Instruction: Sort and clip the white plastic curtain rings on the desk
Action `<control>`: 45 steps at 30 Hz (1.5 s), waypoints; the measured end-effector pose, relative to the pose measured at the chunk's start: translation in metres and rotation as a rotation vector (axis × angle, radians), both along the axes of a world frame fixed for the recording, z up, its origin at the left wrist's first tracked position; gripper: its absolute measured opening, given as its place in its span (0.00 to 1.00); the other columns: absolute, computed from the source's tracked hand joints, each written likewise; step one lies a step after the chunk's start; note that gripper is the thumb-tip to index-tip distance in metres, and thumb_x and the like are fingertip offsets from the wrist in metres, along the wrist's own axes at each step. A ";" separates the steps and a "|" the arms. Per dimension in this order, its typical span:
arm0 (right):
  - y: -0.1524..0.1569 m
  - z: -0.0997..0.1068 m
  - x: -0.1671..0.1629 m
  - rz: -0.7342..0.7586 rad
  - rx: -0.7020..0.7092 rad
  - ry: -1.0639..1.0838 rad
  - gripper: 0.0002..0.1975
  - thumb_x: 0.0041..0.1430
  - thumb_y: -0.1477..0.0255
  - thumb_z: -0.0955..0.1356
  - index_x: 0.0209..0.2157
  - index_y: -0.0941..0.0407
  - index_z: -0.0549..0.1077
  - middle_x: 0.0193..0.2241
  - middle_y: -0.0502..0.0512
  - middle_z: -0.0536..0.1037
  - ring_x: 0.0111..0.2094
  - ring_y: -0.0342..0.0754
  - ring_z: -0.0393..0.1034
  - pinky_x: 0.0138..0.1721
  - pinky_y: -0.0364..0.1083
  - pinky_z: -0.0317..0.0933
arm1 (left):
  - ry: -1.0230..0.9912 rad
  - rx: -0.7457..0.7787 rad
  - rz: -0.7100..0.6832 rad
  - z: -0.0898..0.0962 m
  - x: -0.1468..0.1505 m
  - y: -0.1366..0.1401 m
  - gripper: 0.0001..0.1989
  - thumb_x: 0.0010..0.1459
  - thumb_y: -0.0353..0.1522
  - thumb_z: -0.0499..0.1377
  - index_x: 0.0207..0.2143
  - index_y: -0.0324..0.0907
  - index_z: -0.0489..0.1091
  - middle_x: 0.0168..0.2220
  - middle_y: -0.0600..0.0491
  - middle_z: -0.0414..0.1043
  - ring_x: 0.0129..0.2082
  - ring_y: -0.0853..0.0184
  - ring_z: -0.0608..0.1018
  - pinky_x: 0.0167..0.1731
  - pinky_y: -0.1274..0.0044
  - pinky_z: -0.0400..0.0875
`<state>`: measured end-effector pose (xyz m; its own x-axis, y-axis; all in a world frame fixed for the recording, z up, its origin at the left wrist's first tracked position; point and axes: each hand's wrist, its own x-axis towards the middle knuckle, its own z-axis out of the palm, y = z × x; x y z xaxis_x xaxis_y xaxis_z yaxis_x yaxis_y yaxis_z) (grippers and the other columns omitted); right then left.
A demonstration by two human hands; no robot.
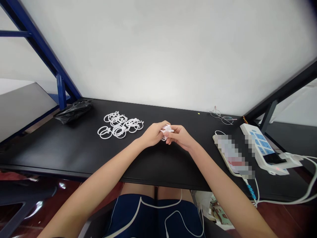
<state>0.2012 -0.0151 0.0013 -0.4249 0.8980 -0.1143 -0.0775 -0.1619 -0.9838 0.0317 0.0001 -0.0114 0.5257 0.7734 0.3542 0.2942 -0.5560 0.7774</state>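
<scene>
Both hands meet above the black tabletop [158,165], near its middle. My left hand [155,134] is wrapped round a small bunch of white plastic rings [166,130], which look like curtain rings. From the right, my right hand [180,135] pinches the same rings between thumb and fingers. The fingers hide much of the bunch, so its exact make-up cannot be told. To the left of my hands lies a loose group of similar white rings [119,131], several of them overlapping, with small clip-like ends.
A black plastic bag [73,111] lies at the far left by a blue metal frame [61,89]. On the right are eyeglasses [223,117], a phone [230,155] on a charging cable, and a white power strip [264,148] with cords. A pale wall [158,56] stands behind.
</scene>
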 end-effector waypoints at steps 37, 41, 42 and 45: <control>-0.018 0.005 -0.016 0.122 0.225 -0.073 0.15 0.53 0.61 0.73 0.31 0.59 0.81 0.30 0.59 0.83 0.29 0.51 0.79 0.38 0.52 0.74 | -0.225 -0.488 -0.333 -0.001 -0.010 0.018 0.06 0.43 0.30 0.60 0.21 0.36 0.65 0.14 0.60 0.62 0.13 0.79 0.61 0.13 0.85 0.53; -0.023 0.004 -0.020 0.103 0.371 -0.128 0.15 0.56 0.61 0.71 0.27 0.57 0.82 0.26 0.57 0.83 0.41 0.54 0.78 0.51 0.55 0.68 | -0.244 -0.584 -0.370 -0.005 -0.012 0.017 0.06 0.44 0.30 0.61 0.22 0.35 0.68 0.13 0.60 0.62 0.10 0.79 0.62 0.10 0.86 0.51; -0.023 0.004 -0.020 0.097 0.385 -0.118 0.14 0.57 0.61 0.71 0.28 0.57 0.82 0.26 0.57 0.83 0.42 0.54 0.77 0.51 0.55 0.68 | -0.255 -0.597 -0.371 -0.006 -0.012 0.017 0.06 0.44 0.30 0.61 0.22 0.35 0.68 0.13 0.60 0.62 0.10 0.79 0.62 0.09 0.86 0.50; -0.025 0.003 -0.020 0.089 0.394 -0.085 0.14 0.57 0.61 0.71 0.29 0.57 0.83 0.28 0.56 0.83 0.42 0.54 0.77 0.51 0.54 0.69 | -0.262 -0.619 -0.380 -0.008 -0.012 0.019 0.07 0.44 0.30 0.62 0.21 0.35 0.68 0.12 0.59 0.63 0.09 0.79 0.62 0.08 0.86 0.50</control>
<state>0.1813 -0.0398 0.0045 -0.5067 0.8403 0.1927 0.0043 0.2259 -0.9741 0.0200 0.0195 -0.0197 0.7532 0.6546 0.0655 -0.0666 -0.0232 0.9975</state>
